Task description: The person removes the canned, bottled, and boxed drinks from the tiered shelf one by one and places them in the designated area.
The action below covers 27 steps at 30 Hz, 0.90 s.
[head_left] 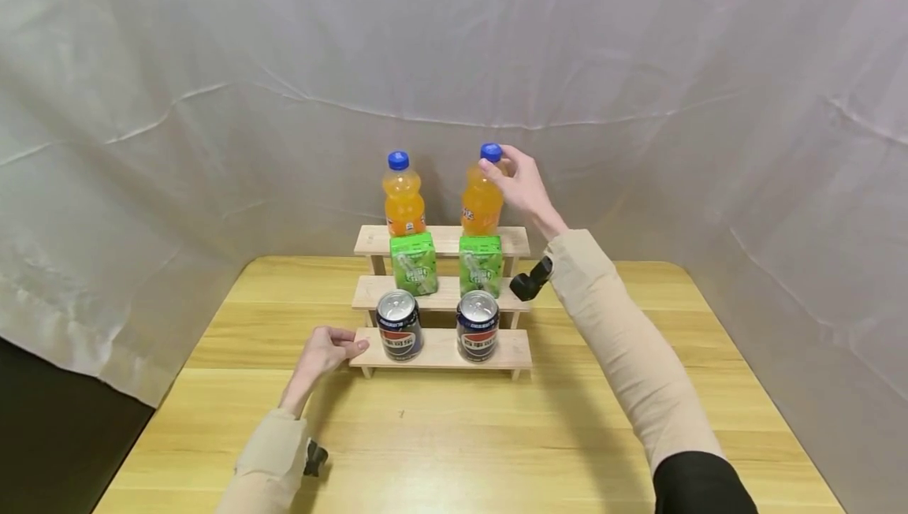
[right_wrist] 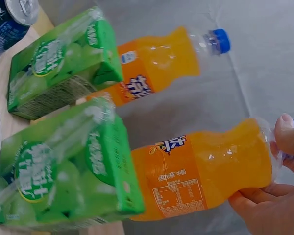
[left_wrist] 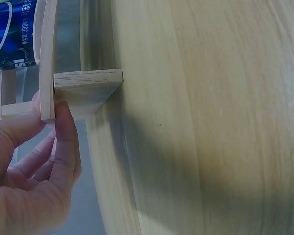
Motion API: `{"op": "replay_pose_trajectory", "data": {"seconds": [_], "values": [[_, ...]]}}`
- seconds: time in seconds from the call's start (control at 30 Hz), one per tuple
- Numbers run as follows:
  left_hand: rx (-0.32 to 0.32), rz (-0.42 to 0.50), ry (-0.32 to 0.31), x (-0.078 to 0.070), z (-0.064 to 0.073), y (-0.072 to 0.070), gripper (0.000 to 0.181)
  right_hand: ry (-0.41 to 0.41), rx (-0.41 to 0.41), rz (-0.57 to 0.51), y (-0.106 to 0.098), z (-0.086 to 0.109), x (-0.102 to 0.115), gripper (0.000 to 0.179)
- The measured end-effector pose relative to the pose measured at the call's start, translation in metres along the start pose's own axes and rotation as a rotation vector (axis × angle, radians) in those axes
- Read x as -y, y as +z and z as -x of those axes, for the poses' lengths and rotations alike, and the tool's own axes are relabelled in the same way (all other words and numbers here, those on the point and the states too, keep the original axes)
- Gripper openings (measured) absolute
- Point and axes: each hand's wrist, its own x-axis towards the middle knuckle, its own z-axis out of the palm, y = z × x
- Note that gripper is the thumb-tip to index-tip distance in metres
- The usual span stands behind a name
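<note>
A three-step wooden rack stands on the table. My left hand pinches the left end of its lowest step between thumb and fingers, as the left wrist view shows up close. On the top step, my right hand grips the right orange soda bottle near its blue cap. A second orange soda bottle stands to its left. Two green juice boxes sit on the middle step, one in front of each bottle. Two dark blue cola cans stand upright on the lowest step.
The rack stands near the back of the wooden table. A pale grey curtain hangs behind and along both sides. Dark wrist cameras stick out from both sleeves, the right one close to the rack's right end.
</note>
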Motion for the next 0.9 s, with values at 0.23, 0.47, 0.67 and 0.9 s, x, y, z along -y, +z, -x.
{"op": "replay_pose_trajectory", "data": {"seconds": [0.23, 0.47, 0.67, 0.9], "values": [[0.005, 0.003, 0.001, 0.0, 0.0, 0.001, 0.046, -0.012, -0.084, 0.007, -0.029, 0.005, -0.004, 0.039], [0.005, 0.016, 0.007, 0.0, 0.001, 0.003, 0.046, 0.008, -0.158, 0.091, -0.069, 0.019, -0.02, 0.042], [-0.001, 0.016, 0.014, 0.001, 0.001, 0.002, 0.044, 0.056, -0.209, 0.154, -0.096, 0.035, -0.049, 0.046], [0.001, 0.011, 0.0, 0.002, 0.001, 0.003, 0.046, 0.159, -0.219, 0.157, -0.114, 0.058, -0.093, 0.05]]}}
